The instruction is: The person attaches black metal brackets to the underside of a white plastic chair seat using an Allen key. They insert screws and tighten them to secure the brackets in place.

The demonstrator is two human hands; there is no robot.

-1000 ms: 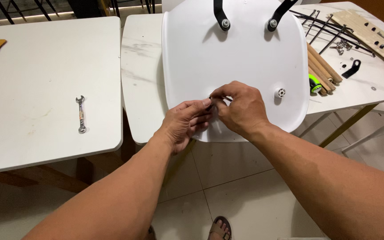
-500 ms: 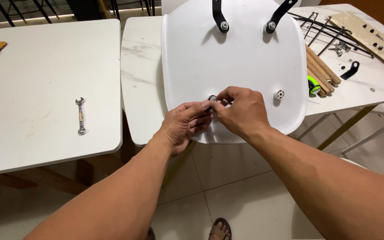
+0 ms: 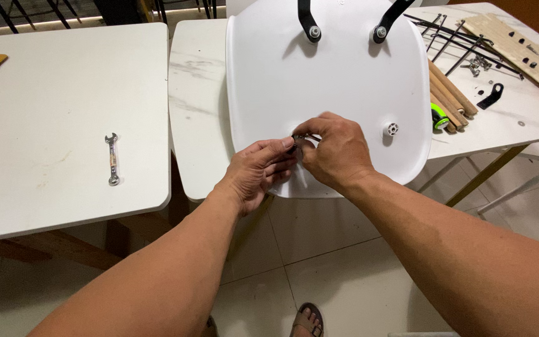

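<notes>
An upturned white moulded plastic chair seat lies on the white marble-topped desk, its near edge overhanging. Both hands meet at its lower middle: the left hand and right hand pinch a small dark metal fitting between fingertips against the shell. Two black metal brackets are bolted at the far edge. A small steel spanner lies well apart on the neighbouring white desk. No containers are visible.

Soft, even light is falling from above, throwing faint shadows under the white chair seat; everything is staying sharp, with forearms stretching wide nearest the lens.
</notes>
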